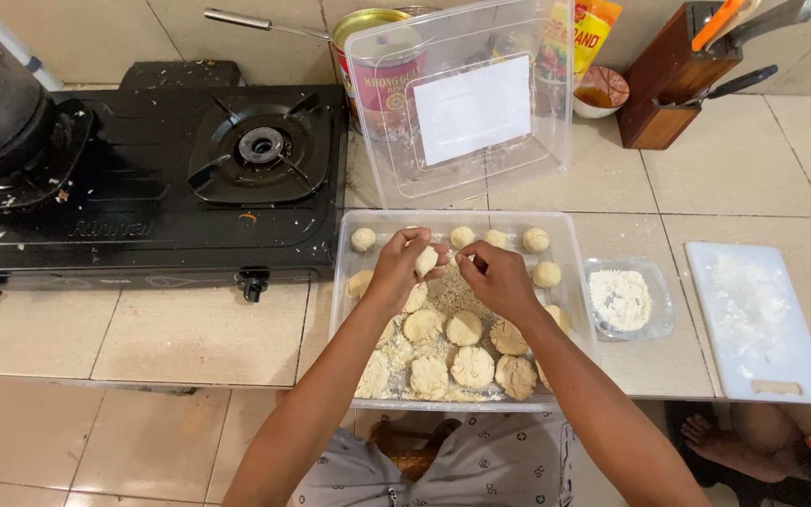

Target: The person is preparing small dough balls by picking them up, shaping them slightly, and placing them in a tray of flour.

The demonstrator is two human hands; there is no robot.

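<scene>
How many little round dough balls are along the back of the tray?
5 dough balls in the clear tray: back row, right side. The hands may hide more.

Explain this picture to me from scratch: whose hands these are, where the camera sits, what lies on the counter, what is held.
One camera, worn on a person's head, looks down at their own bare hands. The left hand holds a small dough ball; the right hand pinches at it. Below them sits a clear plastic box of dough balls and flattened rounds, its lid propped up behind. Beside it: a small dish of flour, a white cutting board, a gas stove and a knife block.
</scene>
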